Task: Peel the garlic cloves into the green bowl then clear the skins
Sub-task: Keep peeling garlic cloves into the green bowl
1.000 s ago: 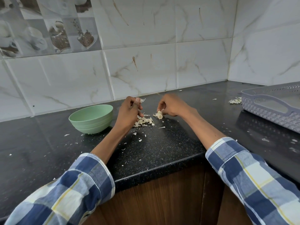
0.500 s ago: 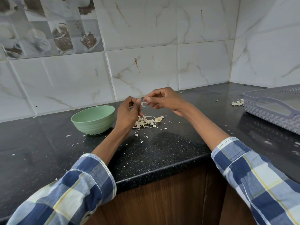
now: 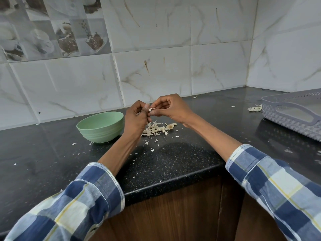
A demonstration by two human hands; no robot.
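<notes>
Fingertips of the left hand (image 3: 137, 117) and right hand (image 3: 169, 108) pinch one small garlic clove (image 3: 150, 110) above the desk (image 3: 182, 159), right of the green bowl (image 3: 100, 126); its long axis is perhaps sideways, too small to tell. Half a second ago they held it likewise, over the skins (image 3: 156, 130).

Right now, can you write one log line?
step: peeling | both hands pinch garlic clove | green bowl left | skins on counter

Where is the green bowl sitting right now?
In the head view the green bowl stands on the black counter, left of centre, just left of the left hand and the pile of garlic skins.
</notes>
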